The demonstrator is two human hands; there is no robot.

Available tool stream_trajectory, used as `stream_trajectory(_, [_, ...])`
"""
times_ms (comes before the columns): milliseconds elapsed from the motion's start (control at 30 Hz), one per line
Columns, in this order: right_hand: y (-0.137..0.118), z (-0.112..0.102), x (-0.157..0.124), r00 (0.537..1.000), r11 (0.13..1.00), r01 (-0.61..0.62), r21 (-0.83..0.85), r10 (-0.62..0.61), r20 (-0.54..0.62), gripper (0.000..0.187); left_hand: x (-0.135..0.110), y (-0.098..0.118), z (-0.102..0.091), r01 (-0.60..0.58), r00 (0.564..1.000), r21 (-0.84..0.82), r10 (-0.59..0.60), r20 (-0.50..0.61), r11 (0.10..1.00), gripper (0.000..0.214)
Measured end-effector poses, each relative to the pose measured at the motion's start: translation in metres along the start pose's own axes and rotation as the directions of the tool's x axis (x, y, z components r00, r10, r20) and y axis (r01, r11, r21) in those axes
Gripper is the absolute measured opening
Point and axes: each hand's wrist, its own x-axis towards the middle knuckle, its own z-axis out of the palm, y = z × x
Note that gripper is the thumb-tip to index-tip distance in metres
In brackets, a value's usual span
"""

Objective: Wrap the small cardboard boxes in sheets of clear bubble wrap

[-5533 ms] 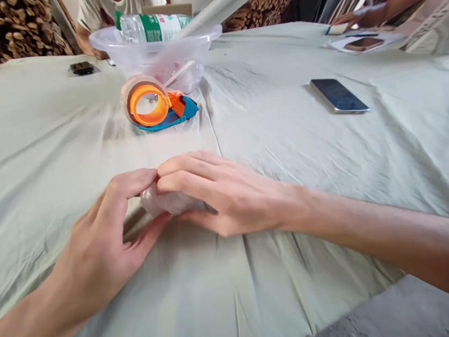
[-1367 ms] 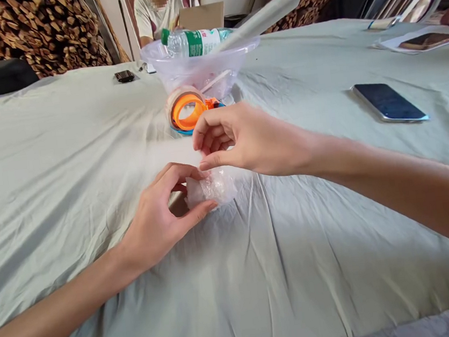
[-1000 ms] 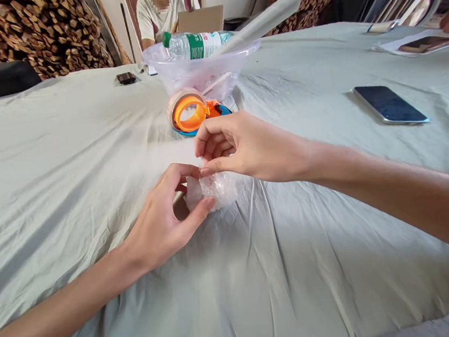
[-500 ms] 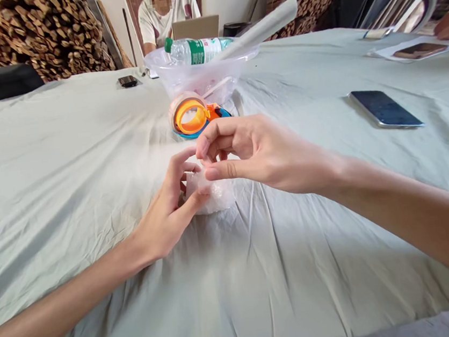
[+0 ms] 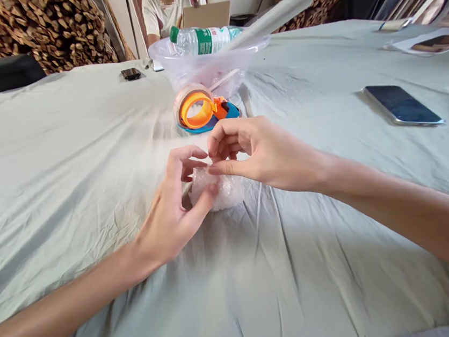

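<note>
A small bundle wrapped in clear bubble wrap (image 5: 222,190) lies on the pale green cloth in front of me. My left hand (image 5: 173,212) curls round its left side, thumb underneath and fingers over the top. My right hand (image 5: 259,151) hovers just above the bundle with thumb and forefinger pinched together at its top; what they pinch is too small to make out. Behind my hands lies an orange and blue tape dispenser (image 5: 202,111) with a roll of clear tape.
A clear plastic basin (image 5: 204,65) holds a water bottle (image 5: 204,38) and a rolled white sheet (image 5: 275,14). One phone (image 5: 402,105) lies to the right, a dark phone (image 5: 131,73) far back. A person sits across the table (image 5: 66,170). Stacked firewood lines the back.
My right hand came down from above the bundle and pinches at its top. My left hand's fingers lifted and curled over the bundle. The view shifted slightly.
</note>
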Motion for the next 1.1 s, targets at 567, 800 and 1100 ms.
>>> stream_trajectory(567, [0.006,0.001,0.004,0.998,0.993,-0.067,0.094,0.067,-0.001,0.024,-0.008,0.002,0.002,-0.258,0.948,0.458,0.315,-0.051,0.851,0.012])
stream_trajectory(800, [0.011,0.004,0.01,0.993,0.988,-0.116,0.104,0.118,-0.015,0.022,-0.009,0.002,0.0,-0.342,0.897,0.628,0.443,-0.005,0.699,0.014])
stream_trajectory(1100, [0.028,0.007,0.014,0.939,0.866,-0.33,0.377,0.343,0.033,0.027,-0.009,0.005,0.001,-0.352,0.904,0.571,0.427,0.004,0.741,0.018])
